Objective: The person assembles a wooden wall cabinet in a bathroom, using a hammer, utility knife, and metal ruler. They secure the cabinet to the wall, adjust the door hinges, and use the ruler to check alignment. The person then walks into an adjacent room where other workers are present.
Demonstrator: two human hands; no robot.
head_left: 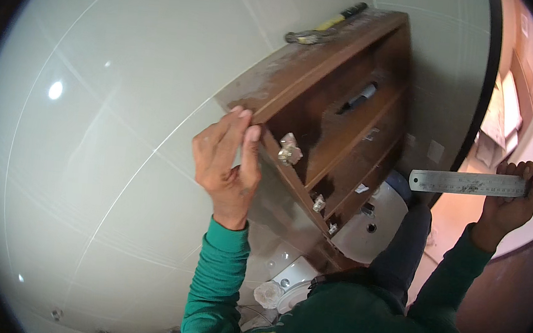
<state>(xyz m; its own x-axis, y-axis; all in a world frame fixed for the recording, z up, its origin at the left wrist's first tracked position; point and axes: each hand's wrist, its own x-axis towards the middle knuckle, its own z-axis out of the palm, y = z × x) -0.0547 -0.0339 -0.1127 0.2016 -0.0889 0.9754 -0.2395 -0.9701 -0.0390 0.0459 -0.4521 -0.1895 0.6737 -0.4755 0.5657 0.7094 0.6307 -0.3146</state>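
Note:
My left hand (229, 163) is raised to the near front corner of a brown wooden cabinet (326, 64) on the tiled wall. Its fingertips are at the corner; the fingers are stretched out, with the thumb apart. Out to the right, my right hand (510, 204) is closed around one end of a steel ruler (461, 183). The ruler points left, away from the cabinet's open front. A hammer (319, 31) with a yellow and black handle lies on top of the cabinet. Inside, a dark marker-like object (358, 98) rests on a shelf.
Shiny fittings in clear plastic (290, 149) sit along the cabinet's near side panel. Below are a white washbasin (372, 229) and a toilet (294, 280). A dark-framed doorway (491, 78) stands at the right. Large glossy tiles (110, 140) cover the left wall.

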